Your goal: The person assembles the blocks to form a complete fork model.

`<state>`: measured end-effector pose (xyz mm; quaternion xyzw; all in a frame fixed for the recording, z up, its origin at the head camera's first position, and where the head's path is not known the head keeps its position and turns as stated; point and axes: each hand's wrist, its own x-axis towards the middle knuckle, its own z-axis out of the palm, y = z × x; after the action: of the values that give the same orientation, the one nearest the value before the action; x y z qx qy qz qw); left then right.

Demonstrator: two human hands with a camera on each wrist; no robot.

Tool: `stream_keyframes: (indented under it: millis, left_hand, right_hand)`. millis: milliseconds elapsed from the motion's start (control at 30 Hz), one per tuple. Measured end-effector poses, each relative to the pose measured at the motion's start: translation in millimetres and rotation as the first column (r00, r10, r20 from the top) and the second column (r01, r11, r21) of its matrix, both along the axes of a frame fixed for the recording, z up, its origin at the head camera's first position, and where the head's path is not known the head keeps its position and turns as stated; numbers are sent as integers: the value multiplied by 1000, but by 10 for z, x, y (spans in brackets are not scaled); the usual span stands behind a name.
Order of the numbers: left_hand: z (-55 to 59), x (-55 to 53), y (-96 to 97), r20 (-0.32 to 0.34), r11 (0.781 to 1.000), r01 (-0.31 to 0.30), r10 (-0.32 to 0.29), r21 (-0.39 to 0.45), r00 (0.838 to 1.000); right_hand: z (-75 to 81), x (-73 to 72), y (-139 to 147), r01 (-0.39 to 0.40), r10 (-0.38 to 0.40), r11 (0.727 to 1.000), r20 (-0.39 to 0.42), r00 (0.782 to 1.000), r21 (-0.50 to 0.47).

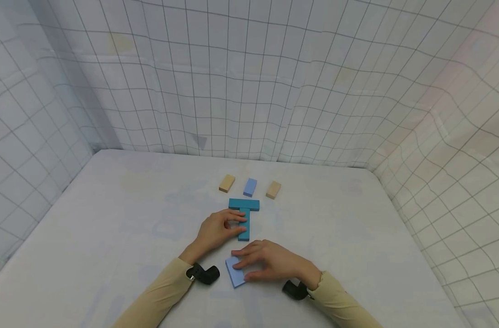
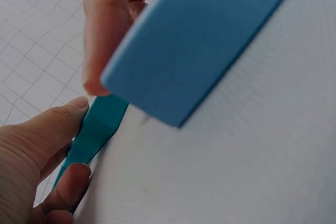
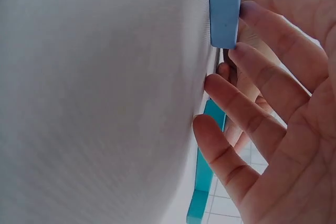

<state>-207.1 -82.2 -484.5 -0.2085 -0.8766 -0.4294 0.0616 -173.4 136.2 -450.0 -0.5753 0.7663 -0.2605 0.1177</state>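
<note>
A teal T made of a crossbar [image 1: 244,204] and a stem [image 1: 244,235] lies ahead of both hands. My left hand [image 1: 215,231] rests on the stem from its left side, thumb and fingertips at the stem's surface. Closer to me, my right hand [image 1: 274,262] holds a light blue block [image 1: 235,274], with a finger over its top and the thumb at its right edge. In the left wrist view, fingertips show at the end of this block [image 2: 205,40]. The right wrist view shows the other right fingers spread below the block [image 3: 224,11].
Beyond the T stand three small blocks in a row: a yellow one [image 1: 226,183], a blue one [image 1: 250,187] and a tan one [image 1: 273,189]. White cloth covers the table [image 1: 335,218]. Grid-patterned curtains [image 1: 241,91] hang at the back and sides.
</note>
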Motion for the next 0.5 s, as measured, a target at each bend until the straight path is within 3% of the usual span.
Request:
stream_keyframes:
  millis: [500]
  left_hand:
    - [21,11,-3,-1,1000,-6,6,0,1000]
  right_hand:
    - [35,76,13,82,-81,996,-22,996,24]
